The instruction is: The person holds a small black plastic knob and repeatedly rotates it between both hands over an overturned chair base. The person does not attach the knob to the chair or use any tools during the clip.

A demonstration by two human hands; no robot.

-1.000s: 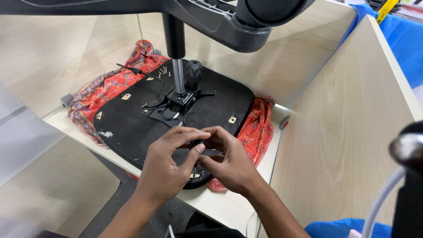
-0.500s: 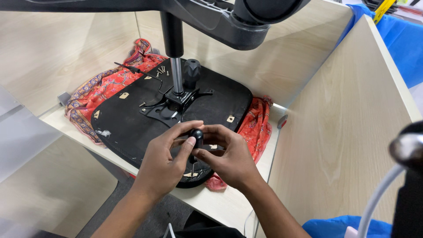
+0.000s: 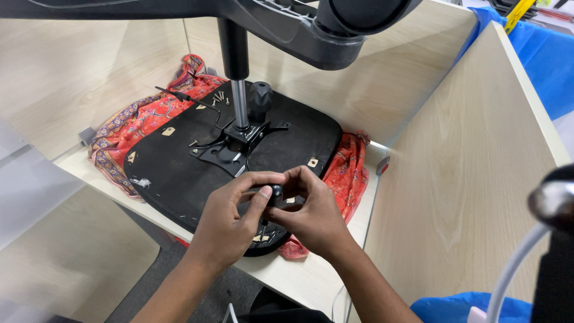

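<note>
An upturned black chair seat lies on a red patterned cloth on the desk. A metal column rises from its centre plate. Over the seat's near edge my left hand and my right hand meet, both pinching a small tool with a round black knob. A thin metal shaft points down from the knob toward the seat. A black round knob stands by the column.
Loose screws and a thin black rod lie at the seat's far edge. Wooden partition walls close in the desk at the back and right. The chair's base arm hangs overhead.
Both hands drew slightly nearer with the tool; its black knob now shows between the fingers, where a second ago they covered it.
</note>
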